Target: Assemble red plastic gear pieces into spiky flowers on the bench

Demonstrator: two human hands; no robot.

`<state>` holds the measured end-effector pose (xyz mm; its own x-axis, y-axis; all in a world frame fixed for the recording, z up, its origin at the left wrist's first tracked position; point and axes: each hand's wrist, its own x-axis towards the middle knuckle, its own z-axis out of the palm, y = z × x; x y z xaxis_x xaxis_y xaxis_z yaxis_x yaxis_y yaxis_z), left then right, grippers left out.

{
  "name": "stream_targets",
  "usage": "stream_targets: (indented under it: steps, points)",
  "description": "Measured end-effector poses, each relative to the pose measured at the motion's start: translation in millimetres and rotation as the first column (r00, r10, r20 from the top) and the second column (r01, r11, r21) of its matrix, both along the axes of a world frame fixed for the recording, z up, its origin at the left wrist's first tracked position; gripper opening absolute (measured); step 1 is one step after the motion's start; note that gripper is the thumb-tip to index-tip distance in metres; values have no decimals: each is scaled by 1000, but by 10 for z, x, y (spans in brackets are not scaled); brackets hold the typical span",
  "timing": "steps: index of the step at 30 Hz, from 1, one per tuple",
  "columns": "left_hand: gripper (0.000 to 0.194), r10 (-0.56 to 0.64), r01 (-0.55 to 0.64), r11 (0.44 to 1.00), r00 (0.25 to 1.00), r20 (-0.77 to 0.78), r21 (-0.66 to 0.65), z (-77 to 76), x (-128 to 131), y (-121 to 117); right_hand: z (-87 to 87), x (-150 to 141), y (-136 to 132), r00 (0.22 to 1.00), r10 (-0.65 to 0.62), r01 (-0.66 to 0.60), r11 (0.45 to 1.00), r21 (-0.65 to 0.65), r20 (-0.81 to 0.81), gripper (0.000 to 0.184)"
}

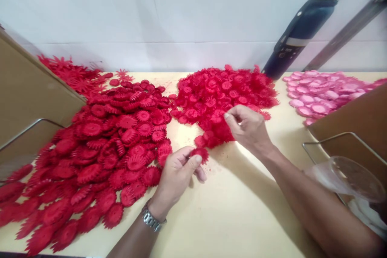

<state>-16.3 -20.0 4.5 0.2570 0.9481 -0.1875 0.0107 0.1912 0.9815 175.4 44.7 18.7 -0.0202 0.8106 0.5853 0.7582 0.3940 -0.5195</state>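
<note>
The left hand (178, 173) pinches a red flower (201, 155); the right hand (248, 130) curls at the far red heap (222, 90), its grasp unclear.

Odds and ends around the pale yellow desk (229, 217)
A dark blue tube with a silver top (305, 28) slants by the white wall (193, 8), near a thin grey bar (347, 32). Brown boards stand left (33, 76) and right (359, 123), each near a bent silver wire (350, 133).
</note>
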Motion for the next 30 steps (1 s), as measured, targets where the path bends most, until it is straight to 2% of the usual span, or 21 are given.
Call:
stream_targets:
  steps: [2,4,7,11,14,17,21,23,26,30]
  points:
    - [19,19,-17,999,999,47,-41,18,20,14,-69,67,58,970,-43,36,999,34,239,17]
    - [15,68,-62,996,993,94,-62,28,32,29,-133,88,76,904,-111,93,994,65,412,19]
    - [17,82,-73,994,988,132,-77,39,29,41,-171,78,60,852,-188,152,982,112,489,19]
    - [20,57,-39,995,978,199,-92,58,13,34,-143,46,31,887,-154,89,982,166,435,21]
    - [26,67,-42,992,975,210,-122,75,16,25,-143,24,26,920,-61,-4,986,165,388,20]
    - [21,85,-51,987,971,223,-153,94,26,24,-141,7,21,941,25,-81,985,155,338,17]
    - [16,134,-82,977,955,265,-196,115,43,34,-26,-64,-62,978,147,-167,977,135,146,14]
    - [17,148,-100,976,958,247,-195,111,51,36,54,-139,-143,962,272,-273,959,80,29,14]
    - [18,137,-108,983,970,202,-148,87,60,29,109,-270,-264,904,420,-425,903,-63,-74,12]
    - [17,97,-81,992,980,172,-95,49,62,15,48,-389,-333,878,448,-477,849,-227,-171,9]
